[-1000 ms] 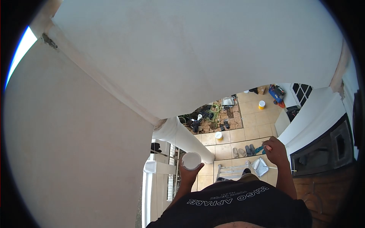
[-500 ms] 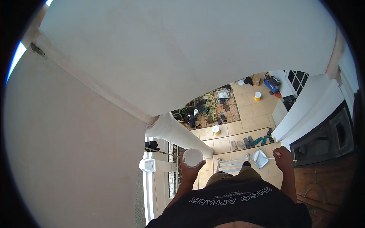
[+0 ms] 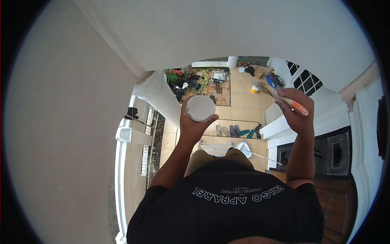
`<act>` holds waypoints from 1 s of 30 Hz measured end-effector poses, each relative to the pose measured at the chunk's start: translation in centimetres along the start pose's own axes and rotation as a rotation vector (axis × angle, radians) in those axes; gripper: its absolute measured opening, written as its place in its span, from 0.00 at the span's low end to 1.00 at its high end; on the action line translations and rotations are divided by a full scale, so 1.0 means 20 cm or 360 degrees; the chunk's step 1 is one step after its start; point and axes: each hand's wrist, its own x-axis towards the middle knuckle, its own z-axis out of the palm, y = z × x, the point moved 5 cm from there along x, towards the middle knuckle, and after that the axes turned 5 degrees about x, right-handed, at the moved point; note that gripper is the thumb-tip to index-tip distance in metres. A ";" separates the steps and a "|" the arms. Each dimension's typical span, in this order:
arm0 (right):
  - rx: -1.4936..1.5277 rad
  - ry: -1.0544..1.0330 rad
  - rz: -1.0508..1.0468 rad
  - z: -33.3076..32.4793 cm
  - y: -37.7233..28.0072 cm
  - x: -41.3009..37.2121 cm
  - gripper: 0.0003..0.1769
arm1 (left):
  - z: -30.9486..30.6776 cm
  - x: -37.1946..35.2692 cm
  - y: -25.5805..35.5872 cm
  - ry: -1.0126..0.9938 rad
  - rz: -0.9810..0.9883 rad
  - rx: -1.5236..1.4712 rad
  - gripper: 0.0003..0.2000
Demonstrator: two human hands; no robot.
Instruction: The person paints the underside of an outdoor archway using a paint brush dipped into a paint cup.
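My left hand (image 3: 194,124) is wrapped round a round tub (image 3: 200,108), held up in front of my chest. Its top shows a smooth pale grey-white surface, which looks like paint. On the other side, my right hand (image 3: 295,106) grips a paintbrush (image 3: 300,108) by its worn, orange-ended handle. The brush head points up and to the left, apart from the tub. Some of the handle is hidden by my fingers.
A ladder (image 3: 213,147) stands below me, with a paint tray (image 3: 243,149) and a long-handled roller beside it. Sandals (image 3: 234,130) line the step. A pale column (image 3: 164,99) rises at left; a wooden door (image 3: 335,203) is at right. Large pale walls curve overhead.
My right hand has risen from low at my side, bringing the paintbrush into clear view. The tub in my left hand is higher in view, and my view has shifted.
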 end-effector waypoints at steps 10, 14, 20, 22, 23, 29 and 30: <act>0.0834 -0.0113 -0.0108 0.25 -0.21 0.18 0.11 | 0.02 -0.12 0.05 0.0114 0.0075 0.0083 0.41; 0.0823 -0.0240 -0.0020 0.36 -0.19 0.22 0.11 | 0.05 -0.13 0.05 0.0136 0.0090 0.0104 0.42; 0.0693 -0.0304 0.0192 0.42 -0.15 0.27 0.14 | 0.11 -0.14 0.06 0.0112 0.0111 0.0216 0.42; 0.0555 -0.0404 0.0132 0.42 -0.16 0.28 0.14 | 0.12 -0.13 0.06 0.0106 0.0118 0.0208 0.41; 0.0555 -0.0406 0.0136 0.43 -0.15 0.28 0.14 | 0.12 -0.13 0.06 0.0103 0.0123 0.0199 0.41; 0.0477 -0.0502 0.0241 0.42 -0.09 0.30 0.15 | 0.18 -0.10 0.09 0.0050 0.0024 0.0187 0.42; 0.0503 -0.0448 0.0195 0.41 -0.09 0.31 0.15 | 0.18 -0.09 0.09 0.0056 0.0022 0.0192 0.42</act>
